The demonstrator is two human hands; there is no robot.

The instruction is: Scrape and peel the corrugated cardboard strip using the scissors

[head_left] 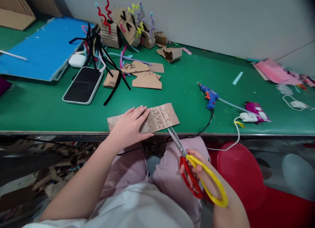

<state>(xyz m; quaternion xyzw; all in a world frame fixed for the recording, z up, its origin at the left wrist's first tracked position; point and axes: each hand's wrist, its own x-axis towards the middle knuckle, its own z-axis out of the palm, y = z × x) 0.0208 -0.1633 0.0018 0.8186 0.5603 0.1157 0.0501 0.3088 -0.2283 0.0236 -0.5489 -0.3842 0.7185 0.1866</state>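
Note:
A strip of corrugated cardboard [163, 116] lies near the front edge of the green table. My left hand [130, 124] rests flat on its left half, fingers stretched out. Past the table's edge, above my lap, my right hand [194, 169] grips a pair of scissors [183, 152] with one red and one yellow handle. The blades stand slightly apart, their tips close to the strip's lower right edge; whether they touch it I cannot tell.
A blue glue gun [209, 96] with its cord lies to the right. Behind my left hand are a phone [83, 85], black pipe cleaners [94, 46] and cardboard scraps [147, 80]. Cardboard figures [125, 26] stand by the wall. A red stool [238, 175] is at lower right.

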